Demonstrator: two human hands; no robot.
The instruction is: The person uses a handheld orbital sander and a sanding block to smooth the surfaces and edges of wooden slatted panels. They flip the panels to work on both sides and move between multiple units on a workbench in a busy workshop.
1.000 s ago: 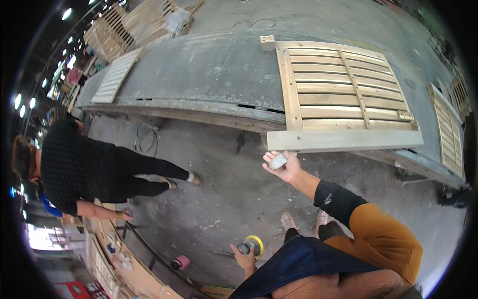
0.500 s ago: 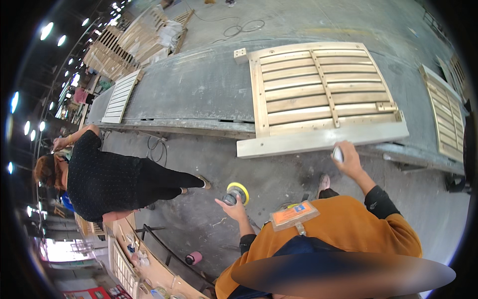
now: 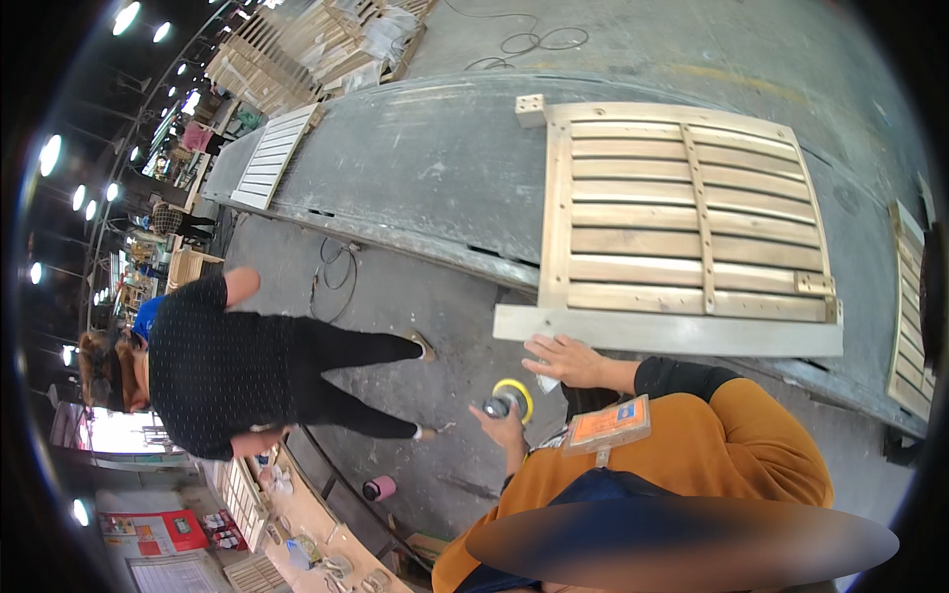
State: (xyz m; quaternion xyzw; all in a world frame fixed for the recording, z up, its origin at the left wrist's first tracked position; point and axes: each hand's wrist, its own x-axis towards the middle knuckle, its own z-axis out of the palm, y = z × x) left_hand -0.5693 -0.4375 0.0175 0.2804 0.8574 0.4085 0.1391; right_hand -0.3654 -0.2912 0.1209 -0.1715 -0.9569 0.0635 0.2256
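My left hand (image 3: 504,429) is wrapped round a dark hand-held sander (image 3: 498,406) with a round yellow-rimmed pad, held low over the floor in front of the bench. My right hand (image 3: 569,362) is at the near left end of a pale wooden slatted panel (image 3: 633,213), against the wide front rail (image 3: 682,333). A small white piece (image 3: 547,382) shows under its palm; what kind of thing it is I cannot make out. The panel lies flat with its rail along the bench's near edge.
The long grey bench (image 3: 425,163) carries another slatted panel (image 3: 269,163) at left and one (image 3: 909,311) at right. A co-worker in black (image 3: 232,361) stands to the left. A pink cylinder (image 3: 379,488) lies on the floor; a hose (image 3: 336,282) lies coiled.
My right hand has moved left along the front rail, from its right part to its left end. The left hand still holds the sander. The co-worker's arm has come down and the legs are further apart.
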